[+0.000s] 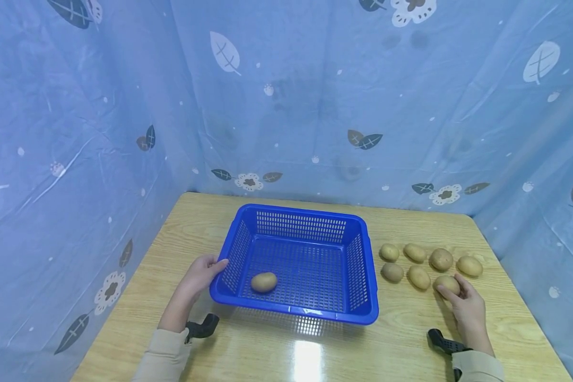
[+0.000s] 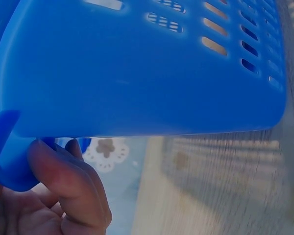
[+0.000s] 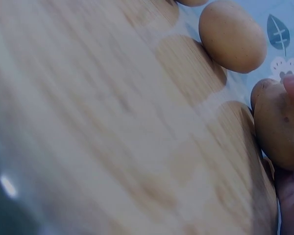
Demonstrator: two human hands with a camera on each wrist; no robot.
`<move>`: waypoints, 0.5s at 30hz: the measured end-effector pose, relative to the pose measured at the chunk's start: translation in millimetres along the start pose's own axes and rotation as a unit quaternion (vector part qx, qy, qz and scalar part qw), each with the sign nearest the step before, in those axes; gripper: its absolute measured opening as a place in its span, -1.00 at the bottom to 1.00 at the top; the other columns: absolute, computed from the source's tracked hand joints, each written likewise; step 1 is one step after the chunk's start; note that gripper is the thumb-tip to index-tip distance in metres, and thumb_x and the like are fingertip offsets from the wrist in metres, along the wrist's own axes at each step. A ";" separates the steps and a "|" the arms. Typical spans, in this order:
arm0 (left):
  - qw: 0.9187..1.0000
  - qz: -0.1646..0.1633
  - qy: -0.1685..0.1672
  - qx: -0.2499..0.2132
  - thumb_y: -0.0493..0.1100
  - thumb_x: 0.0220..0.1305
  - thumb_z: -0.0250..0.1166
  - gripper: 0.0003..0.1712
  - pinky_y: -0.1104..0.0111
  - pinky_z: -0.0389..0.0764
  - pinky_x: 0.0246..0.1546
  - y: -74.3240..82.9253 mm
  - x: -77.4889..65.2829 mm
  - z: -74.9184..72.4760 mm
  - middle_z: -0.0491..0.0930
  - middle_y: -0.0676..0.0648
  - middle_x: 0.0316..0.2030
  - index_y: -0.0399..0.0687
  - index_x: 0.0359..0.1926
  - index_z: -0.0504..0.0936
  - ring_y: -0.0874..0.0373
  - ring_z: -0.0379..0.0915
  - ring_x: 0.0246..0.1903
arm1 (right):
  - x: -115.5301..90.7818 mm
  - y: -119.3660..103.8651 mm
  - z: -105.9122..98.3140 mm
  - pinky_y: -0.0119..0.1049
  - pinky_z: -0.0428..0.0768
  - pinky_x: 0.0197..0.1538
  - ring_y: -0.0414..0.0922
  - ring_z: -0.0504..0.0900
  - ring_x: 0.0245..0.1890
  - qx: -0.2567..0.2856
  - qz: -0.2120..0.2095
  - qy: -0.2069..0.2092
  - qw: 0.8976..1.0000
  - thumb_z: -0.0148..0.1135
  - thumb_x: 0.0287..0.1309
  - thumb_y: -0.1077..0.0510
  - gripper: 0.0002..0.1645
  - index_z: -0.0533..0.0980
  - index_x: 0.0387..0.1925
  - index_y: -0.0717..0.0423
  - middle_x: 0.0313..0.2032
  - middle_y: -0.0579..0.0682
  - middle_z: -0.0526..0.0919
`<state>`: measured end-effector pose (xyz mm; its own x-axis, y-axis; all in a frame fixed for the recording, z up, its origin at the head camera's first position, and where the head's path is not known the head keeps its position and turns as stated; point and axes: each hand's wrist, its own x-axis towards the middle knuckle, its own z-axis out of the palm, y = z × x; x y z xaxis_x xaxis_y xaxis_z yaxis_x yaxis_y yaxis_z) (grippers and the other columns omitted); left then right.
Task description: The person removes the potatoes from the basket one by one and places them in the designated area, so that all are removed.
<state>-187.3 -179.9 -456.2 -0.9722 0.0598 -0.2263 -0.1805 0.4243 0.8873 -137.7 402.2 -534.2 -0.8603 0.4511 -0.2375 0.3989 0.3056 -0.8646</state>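
Observation:
A blue plastic basket (image 1: 296, 313) with slotted walls is at the middle of the table, and one potato (image 1: 264, 282) lies inside it near the left front corner. My left hand (image 1: 202, 276) grips the basket's left rim, thumb on top; the left wrist view shows curled fingers (image 2: 71, 178) under the rim. To the right of the basket, my right hand (image 1: 468, 307) holds a potato (image 1: 447, 285) between thumb and fingers. In the right wrist view that potato (image 3: 279, 129) is partly cut off by the frame edge, so whether it touches the table is unclear.
Several other potatoes lie in two rows right of the basket, among them a front-row potato (image 1: 418, 277) and a back-row potato (image 1: 441, 259). The wooden table (image 1: 248, 355) meets a blue patterned curtain (image 1: 291, 106) at the back and sides.

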 end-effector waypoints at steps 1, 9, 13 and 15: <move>1.000 0.001 0.000 0.000 -0.11 0.44 0.01 -0.59 0.28 0.58 -0.19 -0.1 -0.1 0.0 0.66 -0.21 -0.29 -0.44 -0.02 0.49 0.13 0.59 -0.34 | 0.0 0.2 -0.1 -0.72 0.26 -0.03 0.02 0.03 0.44 -0.004 -0.002 0.001 1.000 0.10 0.25 -0.19 -0.02 -0.15 0.48 0.00 0.47 0.13 -0.05; 1.000 -0.001 -0.001 0.000 -0.10 0.44 0.01 -0.58 0.31 0.56 -0.20 -0.9 0.4 0.1 0.66 -0.20 -0.29 -0.44 -0.03 0.50 0.13 0.59 -0.34 | 0.8 1.4 -0.4 -0.74 0.25 -0.06 -0.12 0.10 0.42 -0.002 0.000 0.015 1.000 0.13 0.23 -0.18 -0.03 -0.11 0.48 0.02 0.47 0.06 -0.01; 1.000 0.002 -0.006 -0.010 -0.09 0.44 0.01 -0.57 0.30 0.58 -0.20 -0.4 0.1 -0.3 0.66 -0.24 -0.27 -0.45 -0.01 0.49 0.11 0.60 -0.33 | 1.2 1.6 -0.9 -0.70 0.23 0.13 -0.19 0.07 0.43 0.005 -0.003 0.023 1.000 0.12 0.24 -0.17 -0.03 -0.10 0.47 0.05 0.48 0.02 -0.03; 1.000 0.003 -0.006 -0.012 -0.09 0.44 0.01 -0.57 0.31 0.58 -0.21 -0.1 -0.1 -0.5 0.66 -0.24 -0.27 -0.45 -0.01 0.49 0.10 0.60 -0.32 | 0.9 1.7 -1.4 -0.62 0.14 0.30 -0.20 -0.01 0.46 0.013 -0.009 0.025 1.000 0.11 0.25 -0.17 -0.03 -0.12 0.48 0.04 0.49 -0.01 -0.06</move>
<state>-187.3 -180.4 -456.0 -0.9714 0.0731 -0.2261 -0.1787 0.4028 0.8977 -137.3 404.3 -535.3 -0.8502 0.4869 -0.2001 0.3743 0.2919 -0.8802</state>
